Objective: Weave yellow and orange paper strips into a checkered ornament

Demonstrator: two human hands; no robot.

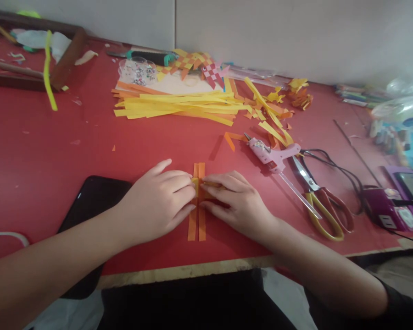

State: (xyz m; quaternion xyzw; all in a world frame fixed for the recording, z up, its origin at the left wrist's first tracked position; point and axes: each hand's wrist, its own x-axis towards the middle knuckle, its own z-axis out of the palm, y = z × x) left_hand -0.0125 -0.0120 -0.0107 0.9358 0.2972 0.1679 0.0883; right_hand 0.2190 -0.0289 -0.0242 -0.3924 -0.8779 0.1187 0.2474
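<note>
Two orange paper strips (197, 224) lie side by side, pointing away from me, on the red table (37, 156). A yellow strip (195, 183) crosses them under my fingers. My left hand (158, 201) rests on the strips from the left, fingers together and pressing down. My right hand (236, 201) meets it from the right, fingertips pinching the yellow strip where it crosses the orange ones.
A black phone (89, 201) lies under my left forearm. A pink glue gun (273, 156) and yellow-handled scissors (321, 201) lie to the right. A pile of yellow and orange strips (179, 105) and woven paper fish (199, 66) sit at the back. A wooden tray (65, 64) stands far left.
</note>
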